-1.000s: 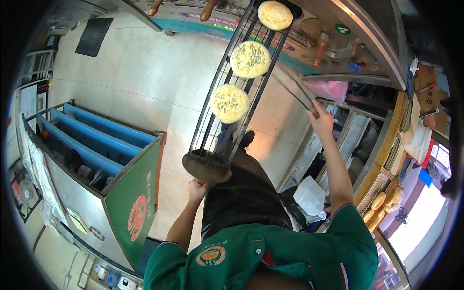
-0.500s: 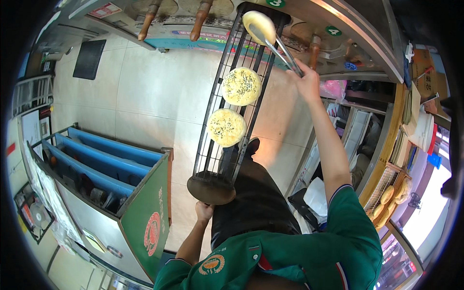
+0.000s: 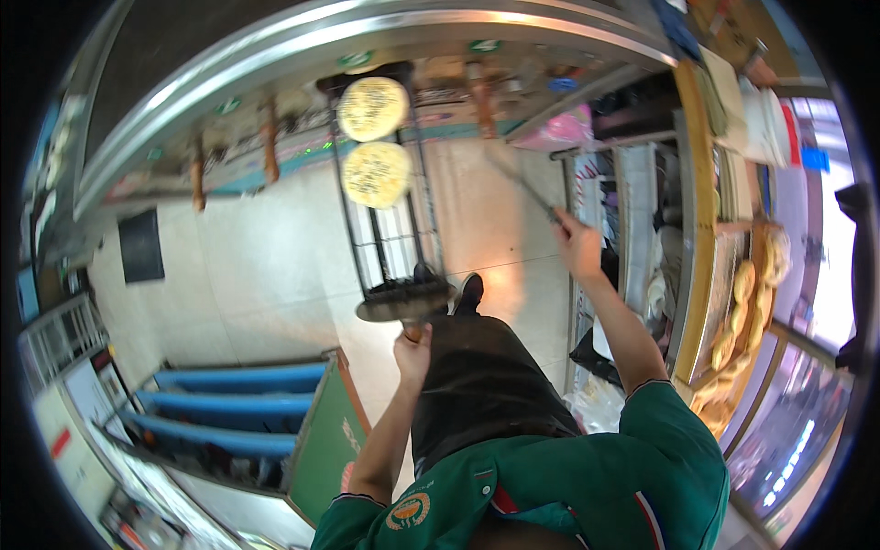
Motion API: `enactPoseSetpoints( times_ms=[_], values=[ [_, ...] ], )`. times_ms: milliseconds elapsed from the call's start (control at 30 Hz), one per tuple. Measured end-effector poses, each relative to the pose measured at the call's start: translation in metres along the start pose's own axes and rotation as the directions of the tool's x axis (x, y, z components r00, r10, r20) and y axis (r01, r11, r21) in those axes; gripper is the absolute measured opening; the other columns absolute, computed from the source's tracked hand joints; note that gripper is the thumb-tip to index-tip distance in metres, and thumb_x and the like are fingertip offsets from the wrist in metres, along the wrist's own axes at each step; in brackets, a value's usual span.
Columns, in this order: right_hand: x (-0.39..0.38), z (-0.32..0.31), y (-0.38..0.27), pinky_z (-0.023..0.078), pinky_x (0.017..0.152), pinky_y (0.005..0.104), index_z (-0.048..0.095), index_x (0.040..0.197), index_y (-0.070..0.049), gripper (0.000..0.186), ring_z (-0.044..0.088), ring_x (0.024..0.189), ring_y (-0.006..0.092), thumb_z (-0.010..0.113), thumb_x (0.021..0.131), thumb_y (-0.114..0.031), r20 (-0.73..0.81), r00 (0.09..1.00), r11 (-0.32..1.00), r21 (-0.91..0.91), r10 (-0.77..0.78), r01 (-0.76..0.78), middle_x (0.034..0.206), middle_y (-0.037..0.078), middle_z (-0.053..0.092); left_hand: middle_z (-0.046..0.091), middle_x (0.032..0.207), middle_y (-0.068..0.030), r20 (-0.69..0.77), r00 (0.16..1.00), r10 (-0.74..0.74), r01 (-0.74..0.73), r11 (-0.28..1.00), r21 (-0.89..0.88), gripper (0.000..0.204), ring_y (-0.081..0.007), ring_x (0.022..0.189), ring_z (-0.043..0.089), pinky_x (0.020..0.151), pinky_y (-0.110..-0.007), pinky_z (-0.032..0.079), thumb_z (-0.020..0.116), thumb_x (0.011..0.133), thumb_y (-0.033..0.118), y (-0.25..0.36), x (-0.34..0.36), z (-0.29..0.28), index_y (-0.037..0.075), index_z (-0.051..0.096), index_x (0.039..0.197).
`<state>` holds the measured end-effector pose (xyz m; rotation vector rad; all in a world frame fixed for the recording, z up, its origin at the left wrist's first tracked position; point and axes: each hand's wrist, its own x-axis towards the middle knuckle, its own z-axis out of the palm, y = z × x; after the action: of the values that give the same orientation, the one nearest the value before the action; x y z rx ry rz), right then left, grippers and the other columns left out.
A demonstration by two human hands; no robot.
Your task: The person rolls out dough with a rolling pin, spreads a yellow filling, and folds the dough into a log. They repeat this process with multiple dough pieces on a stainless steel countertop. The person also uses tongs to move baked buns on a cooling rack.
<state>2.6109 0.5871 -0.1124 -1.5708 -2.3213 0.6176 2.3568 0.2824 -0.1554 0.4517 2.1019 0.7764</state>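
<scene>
My left hand (image 3: pixel 411 353) grips the wooden handle (image 3: pixel 413 330) at the near end of a long black wire rack (image 3: pixel 359 266). Two round, pale flatbreads with dark seeds, the farther one (image 3: pixel 374 106) and the nearer one (image 3: pixel 376 174), lie on its far half; the near half shows bare bars. My right hand (image 3: pixel 576 243) is closed on long metal tongs (image 3: pixel 532 192), held right of the rack and pointing up-left. Their tips are blurred, with no bread visible in them.
A steel oven front (image 3: pixel 412 20) with wooden handles (image 3: pixel 271 142) spans the top. A green cart (image 3: pixel 325 440) with blue dividers (image 3: pixel 229 376) stands lower left. Shelving (image 3: pixel 692 293) with bread loaves (image 3: pixel 744 284) runs along the right. Tiled floor (image 3: pixel 247 266) lies between.
The view has shifted. The tongs, half a second ago on the farthest bread, have drawn back down-right. Two breads show now instead of three, both nearer the rack's far end.
</scene>
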Motion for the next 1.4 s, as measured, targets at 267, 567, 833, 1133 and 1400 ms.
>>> enactPoseSetpoints(
  times_ms=[267,567,833,1133,1400],
  values=[
    [-0.143,-0.001,0.003,0.055,0.082,0.0450,0.051,0.141,-0.015,0.058,0.069,0.092,0.0358,0.068,0.090,-0.036,0.534,0.819,0.959,0.053,0.208,-0.278,0.111,0.017,0.068,0.046,0.049,0.0004,0.077,0.991,-0.105,0.120,0.967,-0.225,0.020,-0.0115,0.036,0.039,0.033,-0.030,0.026,0.067,0.096,0.021,0.109,0.192,-0.010,0.003,0.067,0.087],
    [-0.218,0.011,-0.007,0.053,0.088,0.0467,0.049,0.133,-0.003,0.067,0.067,0.103,0.0364,0.064,0.091,-0.053,0.676,0.675,0.936,-0.064,0.296,-0.346,0.114,0.019,0.066,0.040,0.050,0.0024,0.070,0.986,-0.153,0.161,0.978,-0.131,0.052,-0.0116,0.037,0.037,0.032,-0.028,0.025,0.074,0.091,0.037,0.208,0.353,-0.020,0.015,0.037,0.062],
    [-0.235,-0.005,0.006,0.053,0.091,0.0449,0.051,0.129,-0.004,0.058,0.065,0.108,0.0369,0.069,0.090,-0.042,0.608,0.604,0.780,-0.041,0.515,-0.624,0.116,0.018,0.066,0.050,0.058,-0.0009,0.088,0.975,-0.202,0.196,0.978,0.072,0.050,-0.0145,0.045,0.047,0.040,-0.033,0.035,0.074,0.088,0.051,0.263,0.417,-0.031,0.013,0.048,0.069],
    [-0.218,-0.005,0.023,0.054,0.083,0.0428,0.055,0.133,-0.002,0.063,0.068,0.093,0.0349,0.076,0.084,-0.037,0.496,0.753,0.774,0.226,0.432,-0.592,0.103,0.017,0.069,0.062,0.062,-0.0035,0.570,0.820,0.048,0.136,0.952,-0.275,0.030,-0.0165,0.048,0.056,0.045,-0.028,0.045,0.074,0.090,0.041,0.313,0.338,0.135,0.013,0.063,0.087],
    [-0.137,-0.049,0.082,0.049,0.066,0.0309,0.064,0.126,-0.003,0.048,0.059,0.072,0.0118,0.080,0.085,-0.022,0.517,0.732,0.664,0.360,0.442,-0.656,0.080,0.004,0.063,0.057,0.056,-0.0050,0.014,0.997,0.080,-0.074,0.963,-0.259,0.035,-0.0151,0.043,0.052,0.042,-0.032,0.039,0.079,0.087,0.028,0.298,0.244,0.172,0.005,0.058,0.071]
  ],
)
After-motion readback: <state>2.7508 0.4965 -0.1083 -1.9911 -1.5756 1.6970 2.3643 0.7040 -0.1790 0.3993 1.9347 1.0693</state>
